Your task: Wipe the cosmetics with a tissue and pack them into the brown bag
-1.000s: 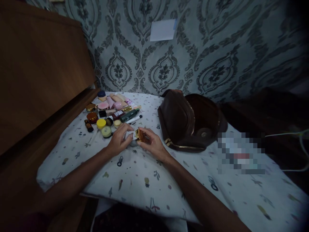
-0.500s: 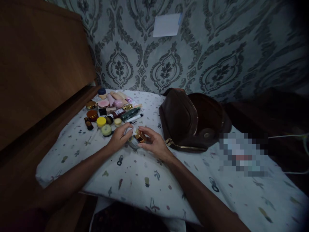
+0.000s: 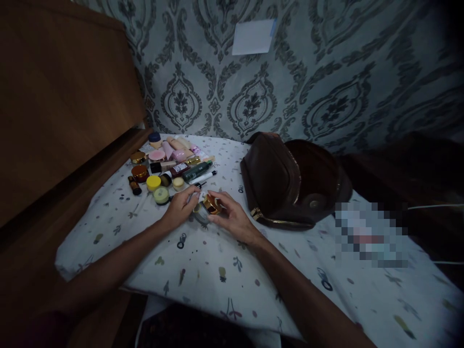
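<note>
At ten o'clock from the hands: one wooden cabinet (image 3: 68, 82), its edge alongside the printed cloth (image 3: 261, 261). Between ten and eleven, lying in a loose group: a small brown bottle (image 3: 134, 186), tilted; a gold-lidded jar (image 3: 138, 157); an amber jar (image 3: 139, 173); a yellow-lidded pot (image 3: 153, 182); a navy-lidded jar (image 3: 154, 140); a pink compact (image 3: 157, 155); a pale green pot (image 3: 161, 195), nearest the left hand; a cream pot (image 3: 178, 183); a dark red bottle (image 3: 179, 170); assorted tubes behind. At centre: the left hand (image 3: 179, 208), thumb and fingers pinched on a small white piece (image 3: 201, 196), material unclear. At twelve: a dark green tube (image 3: 197, 170) and a white pen (image 3: 203, 177). At centre again, just right of the white piece: one gold-coloured item (image 3: 212, 205), faceted, gripped between thumb and fingers of the right hand (image 3: 234, 217), raised or resting, could not be told. Just past twelve: a white sheet (image 3: 253, 37), on the wall. At two: a brown bag (image 3: 271, 179), unzipped, interior too dark to read. Past three: a pixelated patch (image 3: 369, 237), contents obscured. Condition of the work, by judgement: the group was set out and the bag opened; handling of the gold-coloured item was under way and unfinished, the piece not yet set down. Whether the grouped pieces had been handled likewise could not be told.
</note>
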Demonstrator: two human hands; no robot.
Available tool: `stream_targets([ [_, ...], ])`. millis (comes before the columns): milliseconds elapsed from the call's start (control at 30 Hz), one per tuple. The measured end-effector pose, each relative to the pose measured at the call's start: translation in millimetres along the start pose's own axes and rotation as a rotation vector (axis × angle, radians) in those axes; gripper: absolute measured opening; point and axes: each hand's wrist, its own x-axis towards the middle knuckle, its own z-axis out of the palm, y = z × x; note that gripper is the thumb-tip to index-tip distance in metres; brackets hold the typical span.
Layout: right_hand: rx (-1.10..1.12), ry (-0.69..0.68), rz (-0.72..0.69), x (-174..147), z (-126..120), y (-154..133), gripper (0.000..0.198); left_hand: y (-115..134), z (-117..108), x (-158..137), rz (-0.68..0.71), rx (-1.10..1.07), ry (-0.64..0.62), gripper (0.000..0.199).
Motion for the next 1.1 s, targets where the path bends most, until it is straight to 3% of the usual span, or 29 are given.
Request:
stream_targets([
  [233,0.158,0.106,0.124,0.6,2.1,12.9,0.066,13.7,0.2,-8.2,0.207,0.169,-0.022,0.024],
  [333,0.188,0.133,0.131,1.1,2.7,13.5,0.063,16.0,-0.2,-7.8,0.203,0.163,-0.047,0.025],
  [467,0.231,0.132,0.121,0.9,3.7,8.5,0.059,14.2,0.1,-5.7,0.033,0.035,-0.078,0.029],
  [633,0.229,0.120,0.081,0.4,4.5,-0.8,0.059,12.1,1.5,-1.9,-0.256,-0.333,-0.114,0.041],
  [833,0.200,0.132,0.010,1.5,3.3,-4.5,0.061,14.9,0.7,1.9,-0.487,-0.607,-0.157,0.045],
  [1000,0.125,0.117,-0.019,2.1,1.1,-8.3,0.064,13.1,-2.0,0.6,-0.642,-0.866,-0.398,0.052],
  [1100,0.086,0.078,-0.020,2.2,1.1,-10.9,0.062,14.2,-2.0,-0.9,-0.653,-0.929,-0.428,0.048],
])
